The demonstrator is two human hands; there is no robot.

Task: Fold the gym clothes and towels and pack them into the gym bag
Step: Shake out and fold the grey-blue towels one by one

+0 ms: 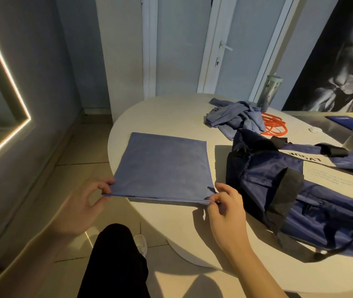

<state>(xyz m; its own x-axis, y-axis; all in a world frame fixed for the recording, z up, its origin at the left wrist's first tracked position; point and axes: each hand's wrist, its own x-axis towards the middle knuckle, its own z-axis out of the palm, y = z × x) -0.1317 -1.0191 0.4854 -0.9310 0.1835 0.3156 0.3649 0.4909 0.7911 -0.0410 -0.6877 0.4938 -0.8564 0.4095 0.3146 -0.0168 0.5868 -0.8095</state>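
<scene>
Only the head view here, looking down at a white round table (171, 112). A flat, square-ish blue cloth towel (162, 166) lies on the left part of the table. Its near edge shows two layers stacked, so it's already doubled over.

The left hand (85, 203) pinches the near-left corner between thumb and fingertips, and that corner sticks out just past the table's rim. The right hand (225, 209) pinches the near-right corner the same way, fingers curled down onto the hem. So both hands are clamped on the towel, one per corner, with the near edge stretched between them.

The navy fabric gym bag with black straps (300, 190) lies just to the right of the towel, slumped on its side, not touching it. I can't tell whether it's open. Behind the bag there's a crumpled heap of blue-grey clothing (233, 118), unfolded, with a coiled orange cord (274, 125) right beside it. A clear tumbler with a green lid (269, 92) stands upright at the far rim.

Below the table you can see a black trouser leg (115, 261) and a white shoe (141, 244) on the tiled floor. There's a white door with a lever handle (225, 48) at the back and a glowing light strip (5, 67) on the left wall.
</scene>
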